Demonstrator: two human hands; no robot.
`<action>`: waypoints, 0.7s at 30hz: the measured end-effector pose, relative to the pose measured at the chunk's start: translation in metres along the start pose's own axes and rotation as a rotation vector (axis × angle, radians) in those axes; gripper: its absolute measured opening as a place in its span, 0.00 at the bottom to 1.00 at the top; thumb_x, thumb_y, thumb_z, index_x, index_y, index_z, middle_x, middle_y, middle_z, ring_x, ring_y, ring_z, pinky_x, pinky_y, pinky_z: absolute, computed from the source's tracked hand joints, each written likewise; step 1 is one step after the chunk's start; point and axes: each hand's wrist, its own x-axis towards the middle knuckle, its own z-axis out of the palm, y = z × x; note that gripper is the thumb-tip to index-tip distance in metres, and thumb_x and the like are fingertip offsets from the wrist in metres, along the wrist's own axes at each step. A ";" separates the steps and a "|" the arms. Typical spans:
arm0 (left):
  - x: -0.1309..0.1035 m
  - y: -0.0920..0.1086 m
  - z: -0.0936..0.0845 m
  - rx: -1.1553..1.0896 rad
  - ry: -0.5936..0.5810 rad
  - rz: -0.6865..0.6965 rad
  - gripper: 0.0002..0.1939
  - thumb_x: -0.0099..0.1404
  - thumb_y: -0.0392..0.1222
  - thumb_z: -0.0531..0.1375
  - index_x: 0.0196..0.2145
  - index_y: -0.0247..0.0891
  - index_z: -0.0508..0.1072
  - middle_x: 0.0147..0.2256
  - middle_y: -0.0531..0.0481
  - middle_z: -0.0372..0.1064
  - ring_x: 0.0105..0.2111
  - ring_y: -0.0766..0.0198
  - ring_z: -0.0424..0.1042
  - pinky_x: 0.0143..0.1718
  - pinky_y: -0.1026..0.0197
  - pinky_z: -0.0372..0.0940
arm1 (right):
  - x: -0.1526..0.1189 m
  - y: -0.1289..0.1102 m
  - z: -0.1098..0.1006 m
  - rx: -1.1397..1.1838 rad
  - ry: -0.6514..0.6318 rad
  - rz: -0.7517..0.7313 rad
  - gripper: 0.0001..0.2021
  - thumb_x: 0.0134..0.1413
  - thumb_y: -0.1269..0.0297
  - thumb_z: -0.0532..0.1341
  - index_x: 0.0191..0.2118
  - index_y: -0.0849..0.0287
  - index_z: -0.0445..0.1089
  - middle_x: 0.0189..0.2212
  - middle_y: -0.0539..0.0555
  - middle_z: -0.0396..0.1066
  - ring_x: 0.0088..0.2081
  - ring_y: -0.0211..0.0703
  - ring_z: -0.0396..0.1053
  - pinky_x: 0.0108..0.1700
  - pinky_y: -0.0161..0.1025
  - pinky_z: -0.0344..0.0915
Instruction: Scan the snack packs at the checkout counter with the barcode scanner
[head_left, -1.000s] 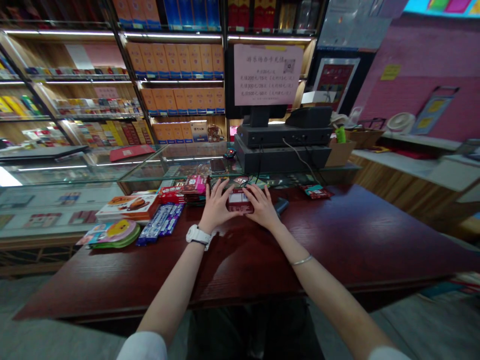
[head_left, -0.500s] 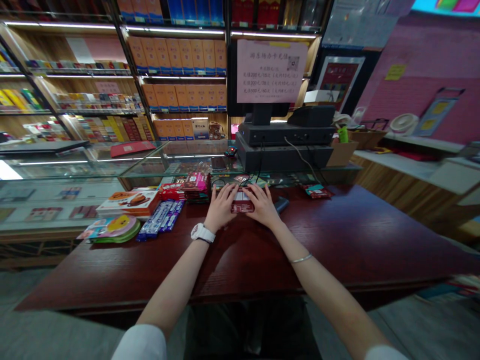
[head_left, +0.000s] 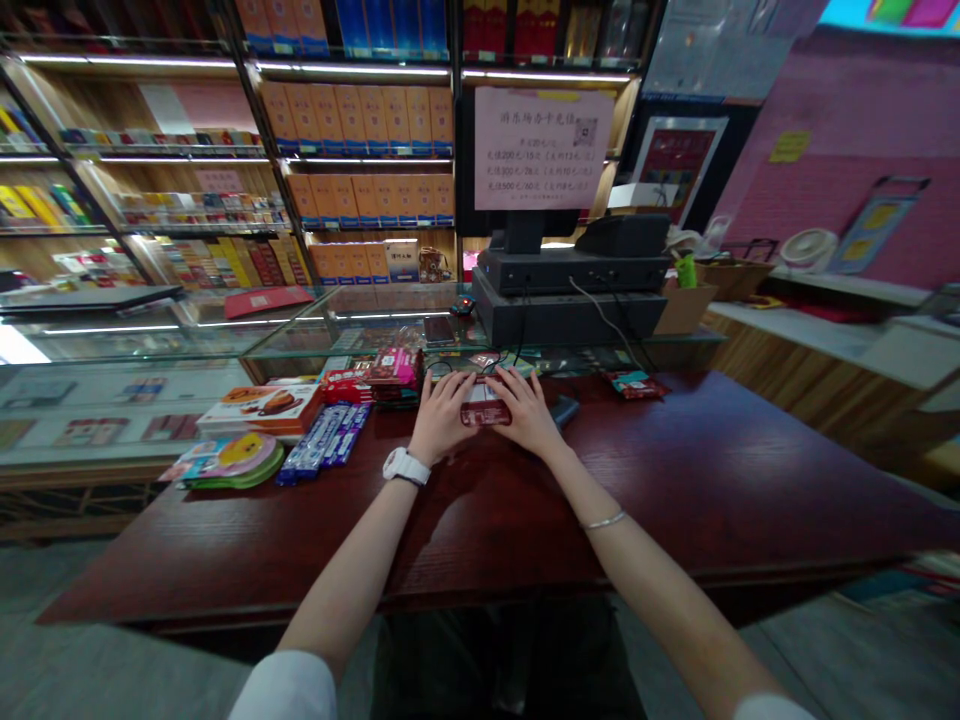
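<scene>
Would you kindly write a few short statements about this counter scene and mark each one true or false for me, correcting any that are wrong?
1. The left hand and the right hand both touch the dark red packet. True.
2. The white watch and the silver bracelet are worn on the same arm. False: the watch is on the left arm, the bracelet on the right.
3. The blue packets lie to the left of both hands. True.
4. The paper sign lies flat on the table. False: it is up on the monitor.
5. The green-edged pad is to the right of the hands. False: it is to the left.
</scene>
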 end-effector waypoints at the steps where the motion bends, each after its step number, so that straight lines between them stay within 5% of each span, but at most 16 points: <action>1: 0.000 -0.001 -0.001 -0.001 0.007 -0.011 0.40 0.55 0.47 0.64 0.64 0.41 0.59 0.59 0.42 0.64 0.60 0.47 0.61 0.69 0.38 0.33 | 0.000 0.001 -0.001 0.020 0.003 0.002 0.34 0.55 0.56 0.63 0.66 0.55 0.55 0.66 0.62 0.55 0.68 0.56 0.48 0.68 0.62 0.40; 13: -0.001 -0.012 0.001 0.017 0.062 -0.080 0.40 0.54 0.46 0.65 0.63 0.43 0.60 0.59 0.42 0.64 0.60 0.46 0.62 0.68 0.37 0.37 | -0.002 0.037 -0.018 0.324 0.041 0.012 0.22 0.65 0.59 0.54 0.62 0.58 0.60 0.61 0.62 0.64 0.63 0.48 0.61 0.64 0.51 0.59; 21: -0.003 -0.012 0.008 0.032 0.033 -0.059 0.37 0.56 0.48 0.63 0.63 0.40 0.62 0.60 0.43 0.64 0.60 0.47 0.62 0.69 0.38 0.34 | -0.050 0.105 -0.024 0.408 -0.060 0.325 0.22 0.58 0.70 0.52 0.57 0.53 0.68 0.55 0.55 0.71 0.57 0.46 0.68 0.62 0.50 0.62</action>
